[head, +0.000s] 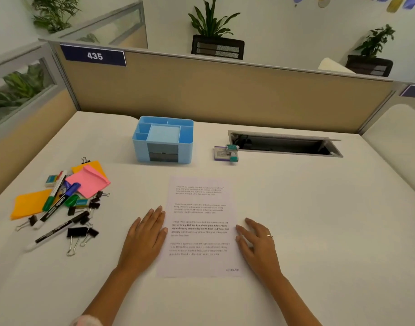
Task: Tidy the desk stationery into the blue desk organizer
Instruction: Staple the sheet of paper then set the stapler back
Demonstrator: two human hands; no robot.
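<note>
Resting flat with fingers spread, the left hand [146, 234] and right hand [258, 243] flank a printed white paper sheet [199, 227]; the compartmented blue plastic desk organizer [163, 140] stands beyond, scattered stationery [60, 201] to its left.

The organizer [163, 140] is light blue with a dark grey drawer front. On the cream-white surface [319, 208], sticky pads run pink [88, 183] and orange [31, 203] — markers [58, 228] are black and white, one capped blue [72, 188], one green [48, 203]. Binder clips [78, 232] are black with silver wire. The paper [199, 227] is white with black print — the stamp [232, 152] teal, its pad [220, 153] purple.
</note>
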